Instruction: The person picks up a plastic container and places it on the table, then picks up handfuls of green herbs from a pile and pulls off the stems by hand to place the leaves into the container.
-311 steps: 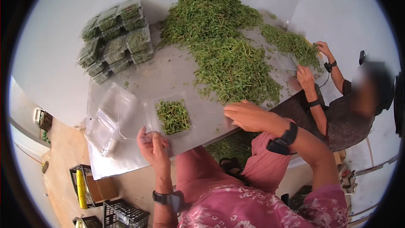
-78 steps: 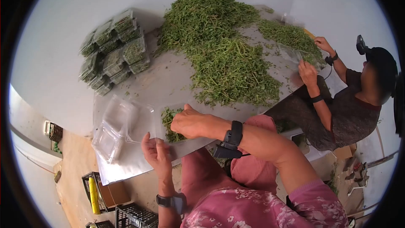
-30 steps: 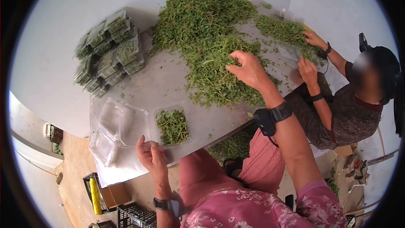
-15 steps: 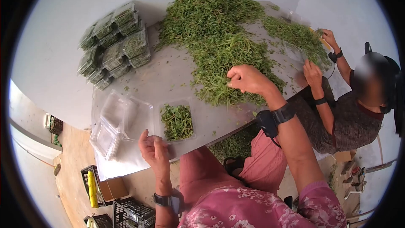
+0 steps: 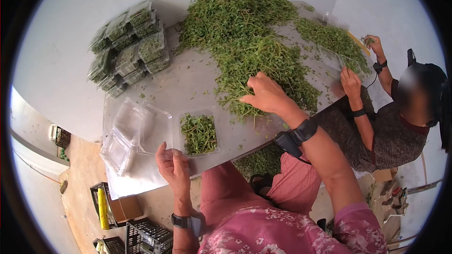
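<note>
On the grey table (image 5: 212, 165), an open clear plastic box (image 5: 218, 131) holds green leafy stems (image 5: 197, 133). My left hand (image 5: 173, 163) rests at the table's front edge beside the box, its fingers apart and holding nothing. My right hand (image 5: 264, 95) is over the near part of the large green herb heap (image 5: 256, 61), with thumb and forefinger spread and the other fingers curled down. Whether any stems are under those curled fingers is hidden. Empty clear boxes (image 5: 120, 153) lie nested to the left of the filled one.
Filled, closed boxes (image 5: 127, 61) are stacked at the back left. On the right, a co-worker (image 5: 362, 131) handles herbs (image 5: 334, 37) and a clear box. Black crates (image 5: 148, 237) and a cardboard box (image 5: 126, 208) stand on the floor at the lower left.
My right hand has shifted slightly left, and its thumb and forefinger have spread apart. My left hand has barely moved. The co-worker's far hand has lifted a little, with herbs in it.
</note>
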The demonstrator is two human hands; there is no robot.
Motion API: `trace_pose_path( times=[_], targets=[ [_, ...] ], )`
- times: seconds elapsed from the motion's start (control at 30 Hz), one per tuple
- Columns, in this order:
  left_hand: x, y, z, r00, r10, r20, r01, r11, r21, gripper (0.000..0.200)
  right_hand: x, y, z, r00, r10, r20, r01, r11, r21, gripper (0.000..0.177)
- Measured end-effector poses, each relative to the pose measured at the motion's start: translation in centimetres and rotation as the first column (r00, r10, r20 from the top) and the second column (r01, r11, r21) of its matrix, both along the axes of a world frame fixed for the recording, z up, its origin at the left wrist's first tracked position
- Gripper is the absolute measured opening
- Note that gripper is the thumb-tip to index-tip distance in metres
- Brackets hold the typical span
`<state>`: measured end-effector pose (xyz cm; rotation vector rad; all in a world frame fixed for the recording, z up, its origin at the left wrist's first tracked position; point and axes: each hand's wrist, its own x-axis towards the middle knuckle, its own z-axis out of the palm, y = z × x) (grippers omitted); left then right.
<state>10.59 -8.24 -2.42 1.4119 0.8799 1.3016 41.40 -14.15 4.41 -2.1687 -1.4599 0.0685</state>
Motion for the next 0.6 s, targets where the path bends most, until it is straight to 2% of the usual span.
trace_pose_path(
  times=[0.1,0.2,0.3,0.33,0.43,0.53,0.6],
  targets=[
    [0.0,0.0,-0.1,1.0,0.01,-0.009,-0.01,1.0,0.019,0.038,0.7,0.4,-1.3,0.995,0.084,0.053,-0.076,0.988,-0.132,0.022],
    [0.3,-0.1,0.0,1.0,0.028,-0.007,-0.028,0.999,0.026,0.035,2.3,0.6,-0.2,0.982,0.186,-0.043,-0.187,0.982,-0.02,0.018],
    [0.2,-0.1,0.0,0.999,0.035,-0.004,-0.035,0.999,0.012,0.035,1.9,-0.8,2.5,0.957,0.133,-0.257,-0.102,0.986,0.131,0.017],
    [0.3,-0.2,0.1,0.999,0.038,-0.001,-0.038,0.999,0.008,0.035,1.9,-0.8,2.3,0.954,0.139,-0.265,-0.089,0.977,0.194,0.019],
    [0.4,-0.1,0.2,0.999,0.033,0.028,-0.033,0.999,-0.003,0.035,2.1,-0.2,1.5,0.957,0.153,-0.248,-0.103,0.974,0.204,0.021],
    [-0.1,0.0,0.0,0.996,0.031,0.078,-0.028,0.999,-0.033,0.036,1.2,0.6,1.7,0.981,0.078,-0.175,-0.098,0.989,-0.108,0.022],
    [-0.2,0.0,-0.1,0.992,0.049,0.113,-0.044,0.998,-0.05,0.036,0.6,0.6,0.0,0.997,0.071,0.002,-0.071,0.994,-0.078,0.023]
  ],
)
